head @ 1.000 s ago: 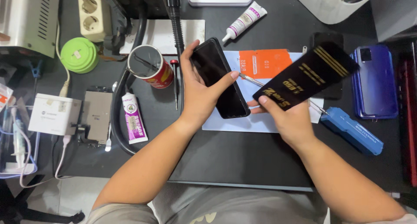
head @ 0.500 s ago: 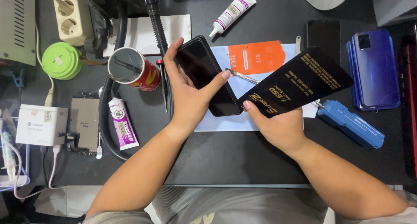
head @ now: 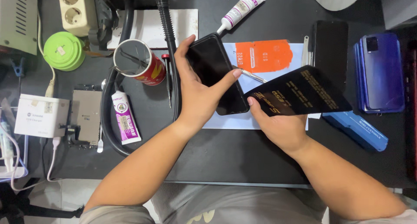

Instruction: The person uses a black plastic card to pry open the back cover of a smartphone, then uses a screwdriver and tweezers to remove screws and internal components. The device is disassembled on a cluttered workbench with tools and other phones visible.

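Head view: my left hand (head: 200,98) grips the phone (head: 217,72) mid-desk, right hand (head: 278,124) pinches a black sleeve (head: 299,91) just right; near desk edge (head: 226,163) bare, tubes and cup crowd left

Single head-worn view looks steeply down, close, onto the dark matte worktop (head: 243,163). The wearer's forearms enter from six o'clock; the cream plastic power strip (head: 77,10) lies at eleven o'clock.

The light is bright and even, coming from above. The dark phone (head: 217,72) shows soft glare. Shadows near the phone are faint. Everything looks sharp, without blur.
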